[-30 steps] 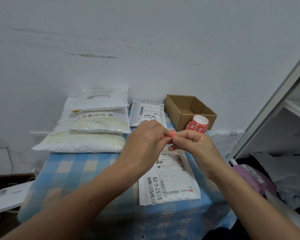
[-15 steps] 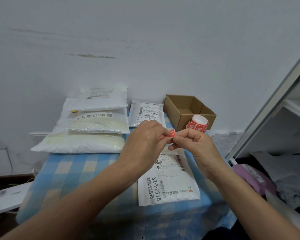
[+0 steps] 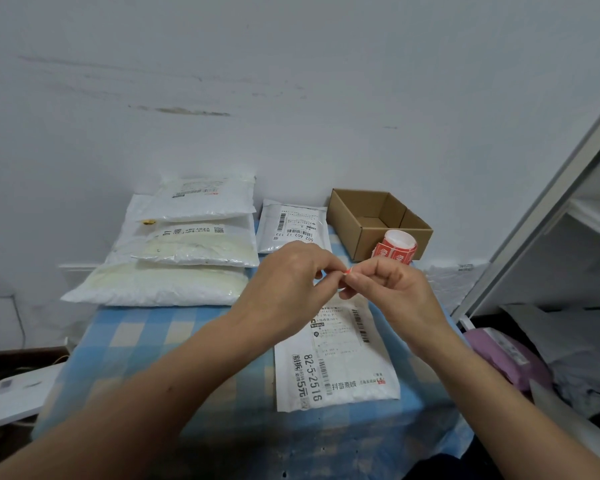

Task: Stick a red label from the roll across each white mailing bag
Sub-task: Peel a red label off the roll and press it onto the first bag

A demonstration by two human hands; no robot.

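At frame centre my left grip and right grip both pinch the red label; the mailing bag lies just below, lengthwise down-frame, nearer my right.

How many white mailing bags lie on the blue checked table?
5: stacked at the left, top bag, middle bag and bottom bag; flat bag beside the cardboard box; nearest bag in front. The stack may hide more.

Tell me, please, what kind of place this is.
Probably a small home packing corner for online orders: white mailing bags with shipping labels lie on a checked tablecloth, beside a roll of red labels and an open cardboard box.
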